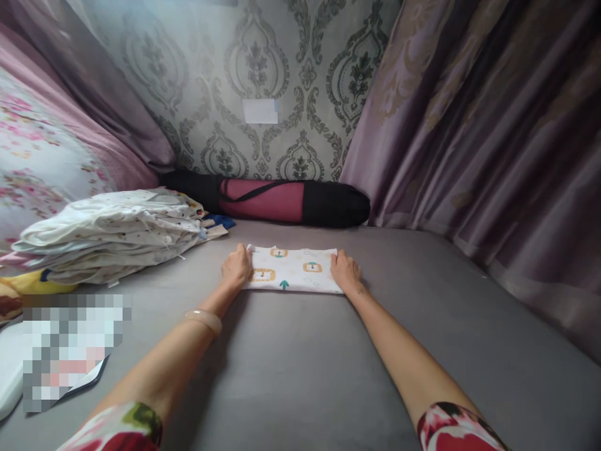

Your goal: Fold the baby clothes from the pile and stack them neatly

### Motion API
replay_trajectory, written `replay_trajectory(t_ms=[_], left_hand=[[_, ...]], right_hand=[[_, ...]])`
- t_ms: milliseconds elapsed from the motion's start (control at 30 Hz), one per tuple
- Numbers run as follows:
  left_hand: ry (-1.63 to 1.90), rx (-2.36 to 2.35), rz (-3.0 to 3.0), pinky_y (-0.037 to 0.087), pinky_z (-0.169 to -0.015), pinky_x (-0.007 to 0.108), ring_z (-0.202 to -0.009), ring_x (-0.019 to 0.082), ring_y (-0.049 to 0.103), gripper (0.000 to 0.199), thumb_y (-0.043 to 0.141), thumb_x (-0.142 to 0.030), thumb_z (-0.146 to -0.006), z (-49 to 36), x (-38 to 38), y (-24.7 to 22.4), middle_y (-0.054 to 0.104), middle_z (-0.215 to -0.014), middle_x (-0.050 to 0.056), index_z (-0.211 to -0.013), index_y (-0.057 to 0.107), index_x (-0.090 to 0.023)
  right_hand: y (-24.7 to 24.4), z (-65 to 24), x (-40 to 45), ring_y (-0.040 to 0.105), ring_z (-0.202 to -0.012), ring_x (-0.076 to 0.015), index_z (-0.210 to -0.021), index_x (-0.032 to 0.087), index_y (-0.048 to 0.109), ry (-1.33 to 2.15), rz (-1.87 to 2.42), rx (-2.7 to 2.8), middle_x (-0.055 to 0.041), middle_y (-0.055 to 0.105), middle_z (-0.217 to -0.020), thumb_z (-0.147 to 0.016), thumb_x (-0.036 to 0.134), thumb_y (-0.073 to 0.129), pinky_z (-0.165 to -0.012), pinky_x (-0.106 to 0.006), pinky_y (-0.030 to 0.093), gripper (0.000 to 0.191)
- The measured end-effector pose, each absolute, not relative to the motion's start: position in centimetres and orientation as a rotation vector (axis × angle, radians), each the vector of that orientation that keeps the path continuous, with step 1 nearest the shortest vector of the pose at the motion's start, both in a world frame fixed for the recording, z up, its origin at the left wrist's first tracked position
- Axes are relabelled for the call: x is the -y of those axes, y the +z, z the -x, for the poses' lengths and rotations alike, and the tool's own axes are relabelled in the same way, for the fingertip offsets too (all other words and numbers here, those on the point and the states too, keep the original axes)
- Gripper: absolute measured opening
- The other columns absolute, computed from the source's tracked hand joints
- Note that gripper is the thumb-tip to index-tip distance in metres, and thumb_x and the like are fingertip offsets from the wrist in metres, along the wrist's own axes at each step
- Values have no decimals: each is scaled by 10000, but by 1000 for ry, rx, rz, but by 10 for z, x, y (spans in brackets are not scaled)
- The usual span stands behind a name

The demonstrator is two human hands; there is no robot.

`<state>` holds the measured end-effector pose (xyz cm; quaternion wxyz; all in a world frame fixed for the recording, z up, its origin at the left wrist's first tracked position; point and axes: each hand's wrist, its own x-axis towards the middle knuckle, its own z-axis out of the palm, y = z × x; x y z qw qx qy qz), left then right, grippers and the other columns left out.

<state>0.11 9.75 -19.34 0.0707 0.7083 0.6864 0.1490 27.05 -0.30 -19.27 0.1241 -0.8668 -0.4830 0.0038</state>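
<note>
While both hands are closed, each one on an end of the same folded cloth (295,269), the cloth is held flat and wide btw. them. The L hand (237,266) grips its left end, fingers curled tight; the R hand (346,271) pinches the right end in the same way. The cloth is white, w/ orange and green printed figures – I can read no letters on it. It is in the middle of the view, at the grey sheet (291,363); if it touches this sheet or is slightly raised, I cannot tell.

On the L wrist sits a pale bangle (205,321), and both sleeves (455,429) have a red, white & green pattern.

To the left lies a heap of light clothes (117,219), w/ a yellow cloth (37,280) just in front of it. Nearer to the person is a flat item w/ dark edge (96,379), mostly covered by pixel blocks, so any label there is unreadable; a white object (12,351) is beside it.

Behind the cloth, a long black-and-red bag (267,208) lies along the patterned wall (256,50). On this wall is a small white card (260,111) – its writing, if any, is too small to tell. Purple curtain (469,125) hangs on the R side.
</note>
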Motion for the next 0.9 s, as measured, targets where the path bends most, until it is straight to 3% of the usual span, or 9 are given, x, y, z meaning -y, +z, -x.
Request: replay_trajectory(t_ms=[133,267,400,533,667,900], left_hand=[[475,-2071,-2015,459,-739,362,-936,304,646,359,379,-417,-948,4,-98,-186,656,-1034,212,-1100,517,-122],[732,-1947,-2272,437,-880,412,-1070,327,572,385,377,-390,-958,-1,-88,-182,576,-1150,228,-1119,524,-73],[679,-1353,-2665,403,-996,377,-1119,261,553,281,392,-297,-952,-32,-69,-195,616,-1145,144,-1099,573,-142],[569,-1154,-2770,335,-1095,421,-1256,266,479,354,339,-230,-947,-62,-55,-210,563,-1296,179,-1205,550,-109],[383,-1328,-2742,237,-1153,480,-1417,320,286,503,328,-317,-956,-64,-54,-212,414,-1477,189,-1381,431,-70],[180,-1381,-2694,120,-1150,594,-1472,312,129,620,225,-483,-971,-51,-60,-211,256,-1577,116,-1513,265,-184]], right_hand=[[-187,-280,2,662,-994,-279,-1112,136,632,124,2537,1406,-181,695,-1047,-991,368,346,-799,-342,465,388],[-175,-278,5,636,-1018,-270,-1126,132,631,102,2499,1422,-179,676,-1097,-996,320,305,-813,-339,458,399],[-173,-238,4,553,-1137,-245,-1177,134,602,-118,2188,1779,-157,633,-1191,-976,185,293,-956,-339,391,372],[-184,-197,-4,401,-1331,-221,-1325,137,517,33,1922,2109,-117,511,-1411,-980,181,279,-1121,-373,235,421],[-195,-191,-8,266,-1426,-234,-1419,113,431,124,1979,2081,-104,378,-1522,-983,230,271,-1166,-424,144,479],[-205,-198,-6,235,-1440,-223,-1460,156,389,83,1960,2084,-73,330,-1550,-966,271,285,-1171,-430,118,518]])
